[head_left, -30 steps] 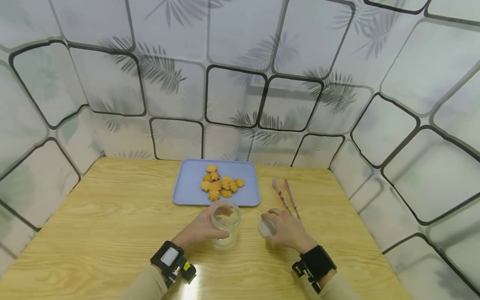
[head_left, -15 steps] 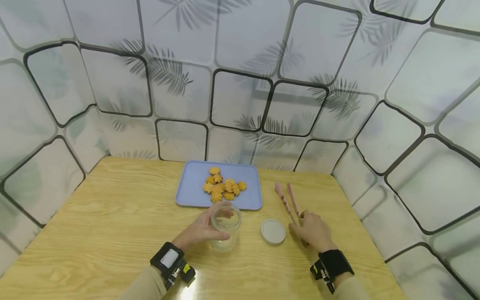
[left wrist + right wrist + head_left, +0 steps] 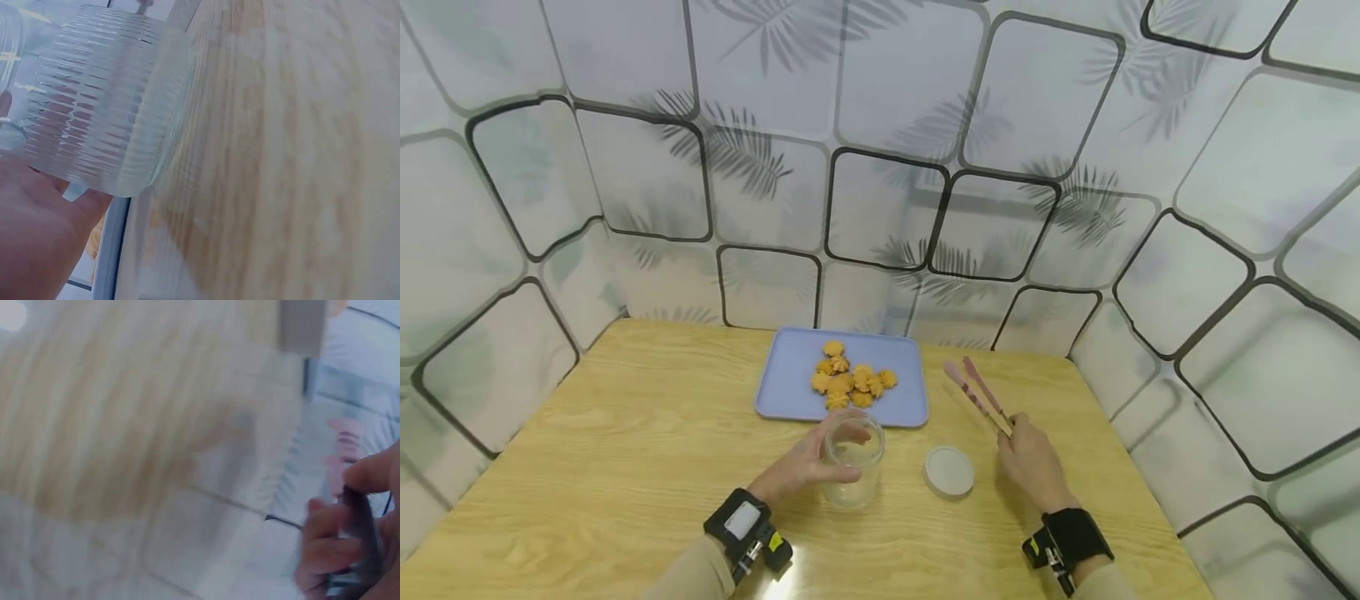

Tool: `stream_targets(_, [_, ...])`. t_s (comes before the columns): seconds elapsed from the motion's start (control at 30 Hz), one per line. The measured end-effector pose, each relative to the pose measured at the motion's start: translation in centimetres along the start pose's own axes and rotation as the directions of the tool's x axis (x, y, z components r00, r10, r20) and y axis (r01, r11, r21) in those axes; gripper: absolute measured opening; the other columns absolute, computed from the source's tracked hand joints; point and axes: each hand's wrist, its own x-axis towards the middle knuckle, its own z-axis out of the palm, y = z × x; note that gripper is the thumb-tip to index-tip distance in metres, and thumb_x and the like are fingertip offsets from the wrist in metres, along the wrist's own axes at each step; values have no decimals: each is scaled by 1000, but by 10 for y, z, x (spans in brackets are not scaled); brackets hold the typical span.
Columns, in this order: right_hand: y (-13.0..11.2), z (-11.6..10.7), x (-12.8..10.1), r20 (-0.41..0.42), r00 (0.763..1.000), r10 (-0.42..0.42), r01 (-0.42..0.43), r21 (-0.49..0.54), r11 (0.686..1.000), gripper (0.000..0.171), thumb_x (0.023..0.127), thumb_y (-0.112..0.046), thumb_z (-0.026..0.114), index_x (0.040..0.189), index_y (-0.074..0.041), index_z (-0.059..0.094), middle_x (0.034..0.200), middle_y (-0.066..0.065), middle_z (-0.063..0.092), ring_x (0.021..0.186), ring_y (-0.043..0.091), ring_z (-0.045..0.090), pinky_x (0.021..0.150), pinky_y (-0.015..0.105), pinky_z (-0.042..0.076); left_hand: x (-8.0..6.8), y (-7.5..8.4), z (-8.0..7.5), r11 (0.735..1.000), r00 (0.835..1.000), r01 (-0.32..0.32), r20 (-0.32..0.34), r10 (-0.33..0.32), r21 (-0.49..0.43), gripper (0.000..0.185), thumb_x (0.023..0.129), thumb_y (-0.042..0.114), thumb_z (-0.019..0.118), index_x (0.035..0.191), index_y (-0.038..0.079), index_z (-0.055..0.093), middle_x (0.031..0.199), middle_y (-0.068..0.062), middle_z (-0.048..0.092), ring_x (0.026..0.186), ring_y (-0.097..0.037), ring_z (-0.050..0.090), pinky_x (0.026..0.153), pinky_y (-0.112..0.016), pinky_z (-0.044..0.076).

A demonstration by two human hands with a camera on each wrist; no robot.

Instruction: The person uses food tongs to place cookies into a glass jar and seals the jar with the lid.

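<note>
I see the left hand (image 3: 801,467) wrapped around the open glass jar (image 3: 852,458), which stands on the table (image 3: 625,467) just before the blue tray (image 3: 790,383). The right hand (image 3: 1033,462) pinches the pink tongs (image 3: 979,392) at their near end, beside the lid (image 3: 950,471). Only the left wrist view shows the jar's ribbed wall (image 3: 106,106); the right wrist view is blurred.

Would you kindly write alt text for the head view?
A person's left hand holds an open glass jar on a wooden table while the right hand grips pink tongs. The jar's lid lies between them, a blue tray of cookies behind.
</note>
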Motion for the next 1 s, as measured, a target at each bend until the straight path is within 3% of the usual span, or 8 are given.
stream_targets(0.17, [-31, 8, -5, 16, 985, -172, 172, 23, 985, 32, 100, -15, 63, 123, 5, 57, 74, 3, 55, 56, 12, 43, 49, 26, 35, -5, -1, -2, 1000, 1000, 20, -8, -20, -9, 81, 87, 15, 77, 154, 10, 32, 145, -28, 48, 136, -48, 42, 99, -51, 50])
stream_targets(0.3, [-51, 16, -6, 9, 946, -324, 323, -102, 941, 26, 97, -20, 68, 113, -1, 62, 74, 0, 57, 55, 10, 41, 48, 24, 33, -4, -2, -2, 1000, 1000, 14, -17, -13, 20, 79, 88, 16, 77, 154, 16, 34, 144, -29, 49, 135, -47, 45, 102, -56, 48])
stream_targets(0.43, [-58, 22, -4, -36, 911, -410, 391, -232, 891, 21, 94, -19, 71, 104, -3, 62, 75, 1, 61, 53, 9, 41, 47, 24, 33, 0, -1, -1, 1000, 1000, 14, 0, -14, 22, 77, 89, 18, 76, 153, 18, 34, 144, -28, 49, 136, -46, 44, 104, -59, 45])
stream_targets(0.6, [-58, 28, 1, -43, 904, -426, 403, -248, 881, 18, 94, -17, 71, 101, -3, 61, 74, 2, 60, 53, 10, 43, 46, 24, 34, 2, 0, 1, 999, 1000, 16, 22, -15, -44, 78, 89, 15, 76, 154, 12, 32, 145, -34, 45, 137, -52, 38, 99, -50, 50])
stream_targets(0.77, [-54, 33, 4, -27, 912, -409, 390, -246, 887, 18, 95, -16, 70, 101, -3, 59, 75, 5, 61, 54, 13, 47, 46, 28, 37, 2, -1, 1, 999, 1000, 12, 18, -12, -36, 82, 88, 14, 76, 154, 6, 29, 144, -35, 45, 136, -53, 39, 99, -47, 50])
stream_targets(1.0, [-54, 33, 6, 9, 916, -401, 391, -245, 887, 17, 97, -14, 67, 105, -2, 58, 82, 11, 68, 62, 25, 62, 50, 38, 47, 3, -1, 1, 999, 999, 28, 18, -27, -33, 81, 88, 14, 77, 154, 11, 30, 146, -31, 45, 137, -51, 40, 99, -45, 51])
